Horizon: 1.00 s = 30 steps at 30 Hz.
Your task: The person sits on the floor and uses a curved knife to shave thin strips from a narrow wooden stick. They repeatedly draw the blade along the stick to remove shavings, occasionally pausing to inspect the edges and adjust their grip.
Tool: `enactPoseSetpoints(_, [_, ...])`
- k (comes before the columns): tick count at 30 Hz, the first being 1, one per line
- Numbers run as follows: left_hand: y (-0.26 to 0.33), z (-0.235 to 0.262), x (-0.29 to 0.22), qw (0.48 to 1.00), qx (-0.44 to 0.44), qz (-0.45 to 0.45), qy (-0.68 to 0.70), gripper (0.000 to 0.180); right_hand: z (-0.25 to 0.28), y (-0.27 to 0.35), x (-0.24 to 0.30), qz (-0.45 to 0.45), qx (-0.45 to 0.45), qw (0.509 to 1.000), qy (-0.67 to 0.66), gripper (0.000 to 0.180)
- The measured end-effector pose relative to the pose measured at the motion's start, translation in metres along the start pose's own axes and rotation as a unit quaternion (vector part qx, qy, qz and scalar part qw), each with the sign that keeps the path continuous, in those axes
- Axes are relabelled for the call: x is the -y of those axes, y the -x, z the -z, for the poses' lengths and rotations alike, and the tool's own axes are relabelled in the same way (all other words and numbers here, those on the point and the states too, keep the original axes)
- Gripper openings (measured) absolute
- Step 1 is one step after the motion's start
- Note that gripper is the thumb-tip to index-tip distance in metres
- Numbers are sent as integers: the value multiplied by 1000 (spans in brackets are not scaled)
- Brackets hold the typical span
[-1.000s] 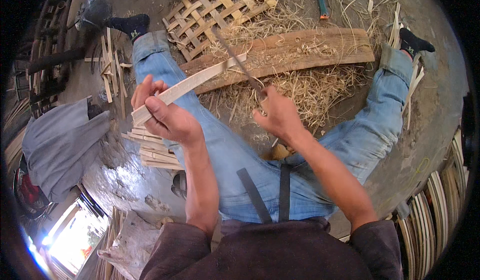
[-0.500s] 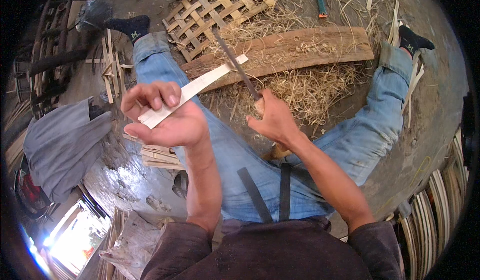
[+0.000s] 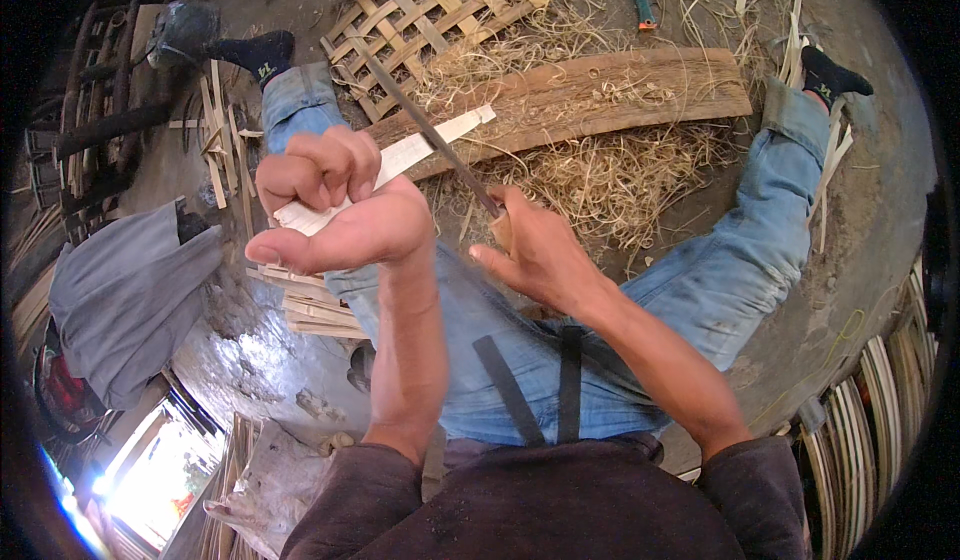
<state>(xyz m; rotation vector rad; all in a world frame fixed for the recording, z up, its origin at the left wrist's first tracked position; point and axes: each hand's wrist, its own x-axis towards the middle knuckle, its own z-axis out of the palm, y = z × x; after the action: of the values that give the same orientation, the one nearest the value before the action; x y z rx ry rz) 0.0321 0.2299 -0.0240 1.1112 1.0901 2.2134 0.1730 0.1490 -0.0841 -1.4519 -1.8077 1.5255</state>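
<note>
Two hands are busy: your left hand (image 3: 335,210) clenches a pale bamboo strip (image 3: 400,160) above your left knee, your right hand (image 3: 530,250) grips a long knife (image 3: 425,130); wooden plank (image 3: 600,95), shavings (image 3: 600,175) and woven mat (image 3: 430,10) lie beyond

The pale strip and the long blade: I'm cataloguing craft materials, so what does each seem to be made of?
The pale strip in the left hand looks like split bamboo: flat, matte, cream-coloured, like the slats stacked nearby. The long blade held by the right hand appears to be dull grey metal, thin and straight; its handle is mostly hidden.
</note>
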Motion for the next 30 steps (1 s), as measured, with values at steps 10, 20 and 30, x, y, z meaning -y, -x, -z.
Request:
enactPoseSetpoints(10, [-9,-17,14,999,33,-16,-24,77,9,-26,-47,-94,30,995,28,45])
enactPoseSetpoints(20, [-6,-28,30,981,67,-109,-143,55,14,-16,-25,-46,18,999,22,55])
enactPoseSetpoints(30, [-17,-32,36,989,102,-80,-74,53,-2,-30,-62,-92,-18,994,47,42])
